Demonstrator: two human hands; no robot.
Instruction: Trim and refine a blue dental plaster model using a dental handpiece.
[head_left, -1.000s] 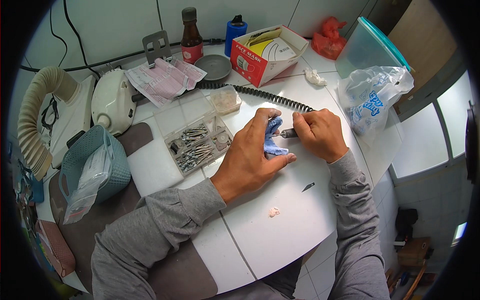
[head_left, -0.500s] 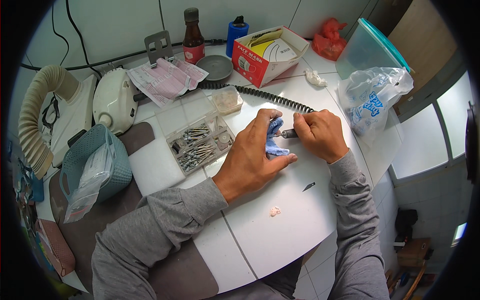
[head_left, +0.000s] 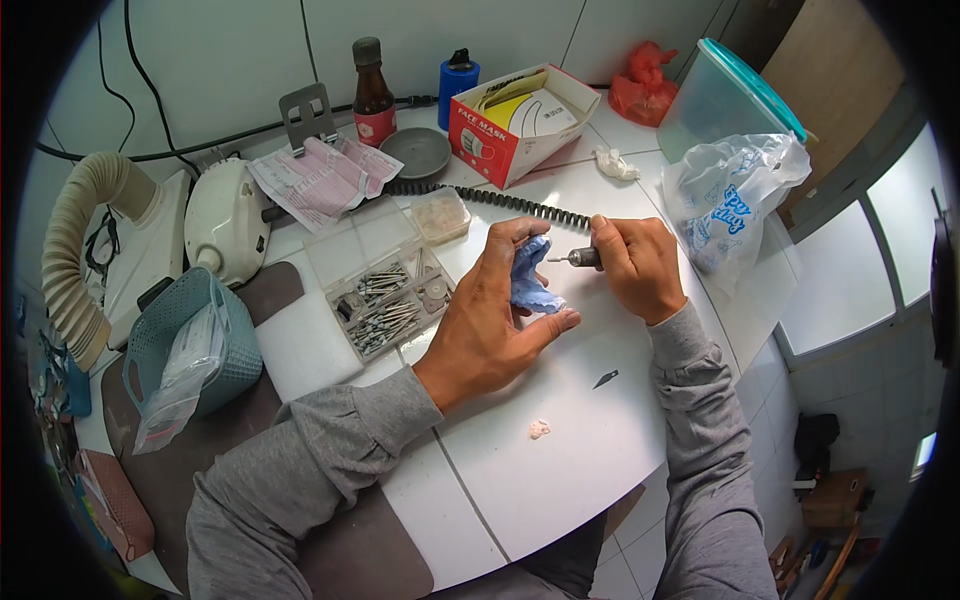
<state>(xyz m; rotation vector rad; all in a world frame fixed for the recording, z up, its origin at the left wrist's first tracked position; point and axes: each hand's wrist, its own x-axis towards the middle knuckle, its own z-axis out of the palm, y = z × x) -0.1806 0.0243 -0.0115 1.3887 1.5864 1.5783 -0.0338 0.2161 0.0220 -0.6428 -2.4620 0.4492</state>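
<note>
A pale blue, arch-shaped dental cast [head_left: 532,283] is gripped in my left hand [head_left: 478,325], its hollow side turned to the right. The fingers lie over its far end and the thumb reaches along the near end. My right hand [head_left: 642,268] is closed round a dark rotary handpiece [head_left: 583,258] with a thin metal bit. The bit points left at the cast, with a small gap between them. Below the hands, a small dark knife blade [head_left: 606,379] and a pinkish crumbly lump [head_left: 540,429] lie on the white tabletop [head_left: 560,480].
A compartment box of burs [head_left: 385,315] stands left of my hands, beside a small clear tub [head_left: 441,216]. The coiled black cord [head_left: 520,208] crosses behind them. Further back are a mask box [head_left: 500,140], a brown bottle [head_left: 373,95] and a plastic bag [head_left: 735,195]. A blue-green basket [head_left: 225,345] stands left.
The handpiece bit has drawn back from the cast, leaving a gap. My left hand has turned the cast so more of its inner side shows. The whole view has shifted slightly.
</note>
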